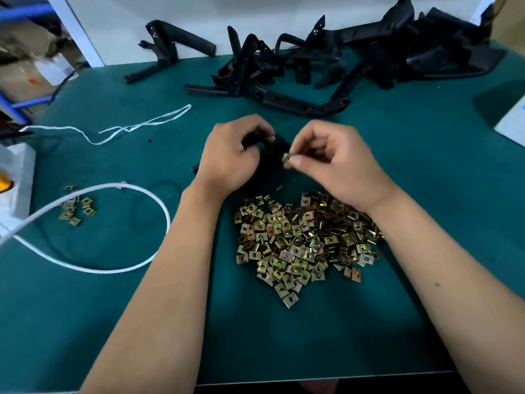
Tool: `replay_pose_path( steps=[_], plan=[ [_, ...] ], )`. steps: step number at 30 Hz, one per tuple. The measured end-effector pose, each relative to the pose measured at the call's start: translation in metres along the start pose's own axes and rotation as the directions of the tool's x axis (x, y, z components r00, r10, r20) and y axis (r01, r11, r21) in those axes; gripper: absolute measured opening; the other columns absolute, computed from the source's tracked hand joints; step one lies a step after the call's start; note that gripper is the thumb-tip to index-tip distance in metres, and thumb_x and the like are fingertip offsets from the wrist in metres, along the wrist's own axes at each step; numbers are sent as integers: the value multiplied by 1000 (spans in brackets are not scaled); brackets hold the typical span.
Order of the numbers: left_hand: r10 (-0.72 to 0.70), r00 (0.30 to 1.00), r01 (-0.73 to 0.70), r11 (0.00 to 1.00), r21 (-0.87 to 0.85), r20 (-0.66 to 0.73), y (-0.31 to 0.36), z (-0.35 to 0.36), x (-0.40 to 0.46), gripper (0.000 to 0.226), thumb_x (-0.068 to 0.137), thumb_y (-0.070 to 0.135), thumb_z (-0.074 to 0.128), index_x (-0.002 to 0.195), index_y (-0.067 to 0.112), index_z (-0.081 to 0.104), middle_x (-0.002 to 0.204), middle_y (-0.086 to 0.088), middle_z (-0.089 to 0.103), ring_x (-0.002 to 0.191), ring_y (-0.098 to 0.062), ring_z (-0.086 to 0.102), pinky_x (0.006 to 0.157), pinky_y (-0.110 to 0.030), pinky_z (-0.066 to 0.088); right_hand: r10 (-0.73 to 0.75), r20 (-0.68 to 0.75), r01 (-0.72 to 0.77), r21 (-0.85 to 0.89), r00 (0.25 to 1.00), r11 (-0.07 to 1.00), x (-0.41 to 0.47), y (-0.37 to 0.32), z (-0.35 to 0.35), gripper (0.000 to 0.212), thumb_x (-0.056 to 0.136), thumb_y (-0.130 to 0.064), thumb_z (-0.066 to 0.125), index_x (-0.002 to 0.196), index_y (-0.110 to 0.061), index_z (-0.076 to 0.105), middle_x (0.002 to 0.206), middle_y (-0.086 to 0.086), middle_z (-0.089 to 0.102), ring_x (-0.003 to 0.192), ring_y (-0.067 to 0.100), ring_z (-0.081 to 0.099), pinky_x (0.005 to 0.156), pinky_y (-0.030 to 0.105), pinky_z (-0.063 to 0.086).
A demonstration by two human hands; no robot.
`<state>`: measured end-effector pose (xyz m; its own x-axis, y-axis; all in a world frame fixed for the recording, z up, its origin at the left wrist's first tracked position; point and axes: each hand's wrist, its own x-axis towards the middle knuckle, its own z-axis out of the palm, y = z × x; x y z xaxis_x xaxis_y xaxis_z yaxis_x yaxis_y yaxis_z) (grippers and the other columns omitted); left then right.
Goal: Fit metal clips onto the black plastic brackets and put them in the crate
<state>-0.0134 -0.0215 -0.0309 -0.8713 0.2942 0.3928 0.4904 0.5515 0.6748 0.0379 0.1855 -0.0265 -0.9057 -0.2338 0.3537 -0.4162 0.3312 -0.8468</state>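
**Fitting a clip to a bracket above the heap**

Pinching a single metal clip (285, 160) between thumb and forefinger, the right hand (338, 163) is held just above the green table (426, 194), its other fingers curled in towards the palm. The clip is brought up against the end of a black plastic bracket (274, 150), which is gripped by the left hand (230, 155) — the fingers are wrapped over the top of the part, the thumb tucked beneath. Most of the bracket is hidden by that hand and blurred, so whether the clip is already seated on it cannot be told.

Directly below the wrists a large heap of clips (301, 243) is spread on the table (brass-coloured squares, each with a hole). A smaller scatter of clips (75, 209) is seen well apart, to the left, lying beside and partly under a loop of white tube (119, 270). Farther back on the left a white string (136, 127) is laid in loose bends.

Along the far edge of the table a tangled pile of brackets (326, 66) is stacked against the white wall (199, 18), with one separate bracket (167, 52) standing a little to its left. No crate is shown anywhere in view — only the corner of a pale object (512, 120) at the right edge.
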Motion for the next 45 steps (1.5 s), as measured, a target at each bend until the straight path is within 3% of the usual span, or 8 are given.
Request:
replay_pose_path(
  steps=[4, 8, 13, 17, 22, 27, 39, 45],
  plan=[
    [-2, 994, -15, 989, 150, 112, -4, -5, 0, 56, 63, 2, 53, 108, 24, 77, 113, 14, 74, 117, -11, 64, 104, -39, 50, 165, -171, -130, 199, 971, 971, 2, 10, -10, 21, 92, -3, 69, 99, -20, 79, 91, 2, 78, 86, 13, 71, 75, 24, 53],
    [67, 992, -89, 973, 211, 107, -6, 2, 1, 27, 81, 40, 78, 104, 25, 76, 107, 12, 74, 108, -15, 63, 96, -42, 51, 240, -220, -181, 256, 946, 950, 2, 14, -11, 18, 91, -6, 72, 97, -21, 80, 88, 2, 79, 79, 12, 68, 72, 23, 52],
    [7, 991, 3, 997, 76, -131, 1, 3, 3, 30, 96, 48, 59, 91, 18, 64, 73, 8, 64, 69, -9, 58, 64, -34, 48, 279, -285, -205, 264, 917, 943, 4, 15, -10, 13, 87, -4, 79, 91, -17, 77, 86, 7, 79, 91, 39, 72, 70, 29, 53],
    [-26, 962, 31, 999, 16, -271, 6, 5, 3, 37, 103, 52, 49, 98, 16, 46, 66, 11, 47, 61, -5, 46, 57, -33, 35, 283, -257, -202, 299, 924, 933, 3, 11, -9, 18, 87, 0, 76, 87, -18, 76, 83, 4, 78, 80, 19, 70, 69, 25, 52],
    [13, 955, -40, 996, -84, -297, 15, 9, 2, 73, 96, 70, 22, 95, 8, 60, 62, 8, 43, 56, -9, 42, 55, -29, 31, 224, -219, -159, 279, 950, 947, 3, 2, 9, 19, 88, 2, 74, 86, -17, 74, 77, -5, 73, 74, 5, 65, 68, 15, 49],
    [9, 974, -16, 999, -29, -226, 17, 17, 1, 75, 96, 71, 18, 104, 15, 67, 63, 11, 49, 58, -7, 46, 57, -31, 31, 257, -186, -186, 331, 948, 925, 2, -1, 13, 15, 88, -2, 76, 91, -16, 79, 81, -1, 76, 72, 7, 63, 67, 20, 50],
    [-96, 941, 131, 988, 87, -323, 14, 18, 0, 61, 101, 62, 24, 101, 14, 61, 63, 11, 49, 57, -12, 48, 55, -34, 30, 286, -170, -219, 329, 943, 919, -1, -1, 18, 15, 86, -3, 79, 95, -15, 82, 88, 9, 79, 76, 19, 64, 67, 25, 51],
    [-101, 949, 160, 971, 178, -299, 20, 17, 1, 54, 106, 58, 27, 102, 15, 59, 73, 6, 60, 69, -25, 60, 60, -43, 47, 312, -164, -238, 361, 936, 902, -1, -1, 19, 15, 87, -3, 77, 95, -15, 82, 88, 9, 79, 77, 21, 63, 69, 25, 52]
  ],
)
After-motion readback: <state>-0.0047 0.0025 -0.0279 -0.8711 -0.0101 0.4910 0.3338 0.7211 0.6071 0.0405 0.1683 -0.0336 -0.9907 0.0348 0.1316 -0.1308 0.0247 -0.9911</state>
